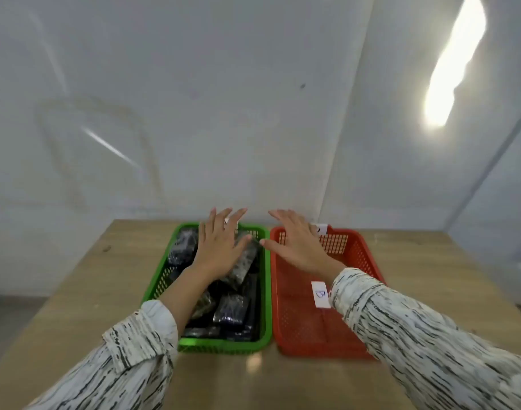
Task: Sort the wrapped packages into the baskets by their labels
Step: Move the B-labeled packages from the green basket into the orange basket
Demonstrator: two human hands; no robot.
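A green basket (265, 291) sits on the wooden table, filled with several dark wrapped packages (232, 309). Touching its right side is a red basket (365, 255) that holds only a white label card (320, 294). My left hand (221, 245) hovers flat over the far half of the green basket, fingers spread, holding nothing. My right hand (297, 242) hovers over the far left part of the red basket, also spread and holding nothing. Small white tags (322, 228) stick up at the far rims of both baskets, partly hidden by my fingers.
The wooden table (99, 279) stretches to either side of the baskets and in front of them. A pale wall (253, 113) stands right behind the table's far edge, with a bright light patch at the upper right.
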